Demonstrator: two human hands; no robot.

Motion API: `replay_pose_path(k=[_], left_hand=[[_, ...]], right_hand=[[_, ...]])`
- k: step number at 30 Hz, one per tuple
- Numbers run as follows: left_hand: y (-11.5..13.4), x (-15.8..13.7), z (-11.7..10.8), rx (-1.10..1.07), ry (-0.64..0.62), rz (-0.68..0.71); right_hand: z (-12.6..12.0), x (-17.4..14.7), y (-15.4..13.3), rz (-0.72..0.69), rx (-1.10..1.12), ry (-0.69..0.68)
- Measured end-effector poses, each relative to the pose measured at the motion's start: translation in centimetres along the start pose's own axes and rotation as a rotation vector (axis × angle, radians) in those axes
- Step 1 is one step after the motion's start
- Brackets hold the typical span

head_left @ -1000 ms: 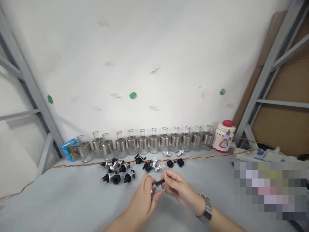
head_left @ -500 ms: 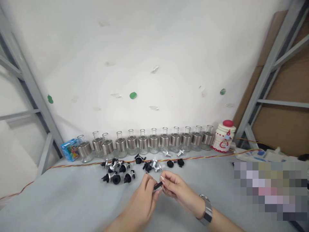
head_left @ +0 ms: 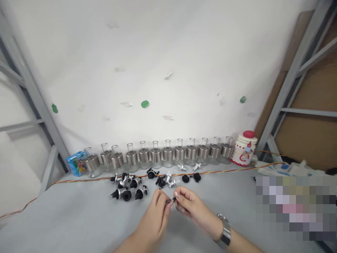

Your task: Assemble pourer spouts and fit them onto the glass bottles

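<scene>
My left hand and my right hand meet above the front of the grey table, fingertips nearly touching. Between them is a small black piece, pinched from both sides and mostly covered by the fingers; its exact kind does not show. Past the hands lie black-and-silver bottle stoppers with spouts in a loose group to the left. Silver parts and black round caps lie straight ahead and a little right.
Glass bottles with metal sleeves stand in a row along the wall. A blue box is at the row's left end, a white-and-red jar at its right. A red-yellow twisted wire crosses the table. Metal frame posts rise on both sides.
The black piece has turned between my fingers and less of it shows now. Both hands have shifted only slightly; the things on the table stay put.
</scene>
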State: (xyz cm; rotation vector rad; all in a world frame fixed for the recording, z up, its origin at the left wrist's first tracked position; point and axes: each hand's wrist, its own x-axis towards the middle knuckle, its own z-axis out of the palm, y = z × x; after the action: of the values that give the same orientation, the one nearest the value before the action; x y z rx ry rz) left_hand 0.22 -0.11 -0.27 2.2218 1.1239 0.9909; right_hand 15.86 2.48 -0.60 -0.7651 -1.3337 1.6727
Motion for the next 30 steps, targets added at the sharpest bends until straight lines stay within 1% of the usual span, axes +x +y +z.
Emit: replay_pose_path(k=[4, 7, 9, 11, 14, 16, 18, 21, 22, 24, 25, 27, 30], left_hand=[[0.7, 0.1, -0.5, -0.036, -0.002, -0.027], [1.1, 0.1, -0.6, -0.103, 0.015, -0.043], [1.0, 0.0, -0.3, -0.176, 0.04, -0.081], [0.6, -0.1, 0.3, -0.294, 0.052, -0.159], [-0.1, -0.2, 1.1, -0.532, 0.012, -0.288], [-0.2, -0.1, 1.4, -0.661, -0.009, -0.35], [-0.2, 0.1, 1.4, -0.748, -0.012, -0.4], [0.0, 0.5, 1.1, -0.861, -0.011, -0.495], [0.0, 0.7, 1.0, -0.893, -0.005, -0.544], [0.1, 1.1, 0.7, -0.932, 0.05, -0.661], [0.1, 1.2, 0.5, -0.94, 0.081, -0.707], [0.0, 1.6, 0.1, -0.951, 0.126, -0.736], [-0.4, 2.1, -0.6, -0.967, 0.163, -0.676]], right_hand=[[-0.2, 0.1, 0.3, -0.046, -0.084, -0.023], [-0.2, 0.2, 0.2, -0.1, -0.094, 0.009], [-0.2, 0.1, 0.2, -0.114, -0.097, 0.017], [-0.1, 0.1, 0.1, -0.107, -0.111, -0.004], [-0.1, 0.0, 0.1, -0.11, -0.124, -0.048], [-0.1, 0.0, 0.1, -0.12, -0.117, -0.067], [-0.2, 0.0, 0.1, -0.121, -0.099, -0.072], [-0.3, 0.1, 0.3, -0.082, -0.058, -0.099], [-0.3, 0.2, 0.5, -0.063, -0.041, -0.116], [-0.2, 0.3, 0.9, -0.027, -0.02, -0.146], [-0.1, 0.4, 1.0, -0.017, -0.015, -0.145], [0.0, 0.5, 1.2, -0.014, -0.001, -0.107], [0.1, 0.5, 1.1, -0.022, 0.041, -0.003]])
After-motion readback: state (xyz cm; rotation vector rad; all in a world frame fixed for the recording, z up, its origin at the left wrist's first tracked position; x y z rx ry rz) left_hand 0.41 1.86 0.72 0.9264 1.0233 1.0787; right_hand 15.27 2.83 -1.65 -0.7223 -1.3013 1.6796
